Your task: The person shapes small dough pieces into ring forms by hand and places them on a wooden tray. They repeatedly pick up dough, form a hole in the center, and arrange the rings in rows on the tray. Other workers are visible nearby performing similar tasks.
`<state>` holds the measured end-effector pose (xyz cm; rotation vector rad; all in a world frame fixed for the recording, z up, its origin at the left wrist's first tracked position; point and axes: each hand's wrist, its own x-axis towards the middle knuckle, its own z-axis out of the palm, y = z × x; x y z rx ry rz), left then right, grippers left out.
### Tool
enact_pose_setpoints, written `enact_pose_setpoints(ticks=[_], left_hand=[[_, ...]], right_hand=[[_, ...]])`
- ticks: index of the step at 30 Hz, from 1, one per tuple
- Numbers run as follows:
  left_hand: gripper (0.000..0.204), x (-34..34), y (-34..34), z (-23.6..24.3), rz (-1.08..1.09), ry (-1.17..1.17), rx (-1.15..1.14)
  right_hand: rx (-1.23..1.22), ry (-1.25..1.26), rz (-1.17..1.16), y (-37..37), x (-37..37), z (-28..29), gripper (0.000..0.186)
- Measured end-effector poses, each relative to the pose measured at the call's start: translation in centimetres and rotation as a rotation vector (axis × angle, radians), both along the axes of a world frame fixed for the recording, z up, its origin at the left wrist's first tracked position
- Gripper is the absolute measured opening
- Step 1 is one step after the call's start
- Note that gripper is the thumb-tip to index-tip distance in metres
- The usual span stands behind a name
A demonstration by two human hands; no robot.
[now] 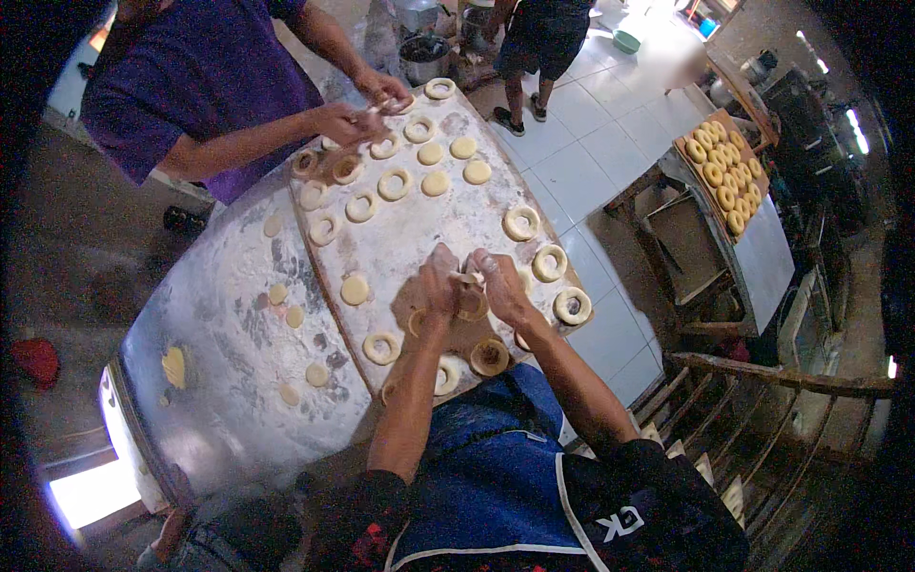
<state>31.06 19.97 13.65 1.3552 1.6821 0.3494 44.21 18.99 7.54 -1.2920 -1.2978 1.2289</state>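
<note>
Over the near half of a floured board (443,234), my left hand (440,278) and my right hand (501,286) are close together. Their fingers are closed on a small pale piece of dough (469,278), mostly hidden by the fingers. Under and around my wrists lie dough rings, one of them (489,357) in shadow near my apron. More dough rings (550,263) line the board's right edge, and another ring (381,348) sits left of my left forearm. A flat dough disc (355,290) rests farther left.
Across the board, a co-worker in a purple shirt (219,86) holds both hands over more rings. Loose dough discs (294,316) lie on the floury metal table (219,315) at left. At right, a tray of dough rings (682,143) stands on another table, near a wooden rack (762,381).
</note>
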Motion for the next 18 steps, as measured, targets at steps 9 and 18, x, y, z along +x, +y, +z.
enact_pose_setpoints(ticks=[9, 18], left_hand=[[0.039, 2.8, 4.8, -3.2, -0.121, 0.357, 0.341], [0.026, 0.7, 2.4, -5.1, 0.006, 0.242, 0.604]], right_hand=[[0.132, -0.795, -0.073, 2.8, 5.3, -1.7, 0.052], [0.214, -0.709, 0.037, 0.9, 1.1, 0.6, 0.044]])
